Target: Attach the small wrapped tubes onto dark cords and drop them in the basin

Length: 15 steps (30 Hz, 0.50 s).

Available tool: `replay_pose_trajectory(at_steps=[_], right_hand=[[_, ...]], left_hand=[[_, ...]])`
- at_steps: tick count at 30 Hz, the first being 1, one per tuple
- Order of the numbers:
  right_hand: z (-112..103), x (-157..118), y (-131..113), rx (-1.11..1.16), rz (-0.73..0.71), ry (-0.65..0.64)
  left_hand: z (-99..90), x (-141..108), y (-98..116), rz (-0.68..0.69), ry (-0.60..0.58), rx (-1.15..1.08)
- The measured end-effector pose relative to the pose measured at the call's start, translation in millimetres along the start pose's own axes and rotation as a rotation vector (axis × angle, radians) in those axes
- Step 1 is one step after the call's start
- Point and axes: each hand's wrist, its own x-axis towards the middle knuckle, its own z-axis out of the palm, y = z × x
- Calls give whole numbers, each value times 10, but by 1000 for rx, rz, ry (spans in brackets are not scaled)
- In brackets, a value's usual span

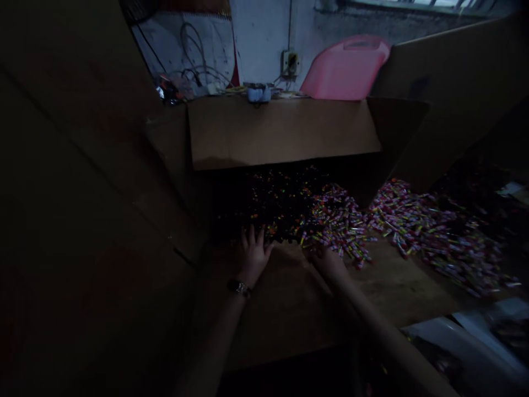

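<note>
My left hand (255,256), with a watch (238,286) on its wrist, is open. Its fingers are spread at the near edge of a dark area strewn with small bright pieces (273,227). To its right, my right hand (330,266) has its fingers curled at the edge of a heap of small pink and yellow wrapped sticks (341,220). Whatever those fingers hold, if anything, is lost in the dim light. Both hands are just above or on a brown wooden surface (388,281).
A cardboard box (285,132) opens toward me behind the pieces. Tall cardboard (82,193) walls the left side. More wrapped sticks (438,237) spread to the right. A pink plastic object (349,69) stands behind, and a pale tub (463,344) sits at lower right.
</note>
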Motion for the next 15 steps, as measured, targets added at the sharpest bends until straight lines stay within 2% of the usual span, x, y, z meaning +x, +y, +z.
replay_pose_trajectory(at_steps=[2, 4, 6, 8, 10, 12, 15], right_hand=[[20, -39, -39, -12, -37, -10], [36, -104, -33, 8, -105, -29], [47, -183, 30, 39, -176, -46], [53, -265, 129, 79, -215, -35], [56, -341, 204, 186, -224, -24], [54, -405, 195, 334, -214, -39], [37, -457, -6, 390, -179, 24]], left_hand=[[9, -23, -122, -37, -58, 163], [4, -164, -198, 5, -124, 207], [-70, -287, -261, 54, -210, 202], [-212, -249, -311, 88, -319, 195], [-360, 24, -312, 93, -329, 190], [-434, 484, -242, 57, -232, 196], [-356, 1220, -41, 52, -134, 186]])
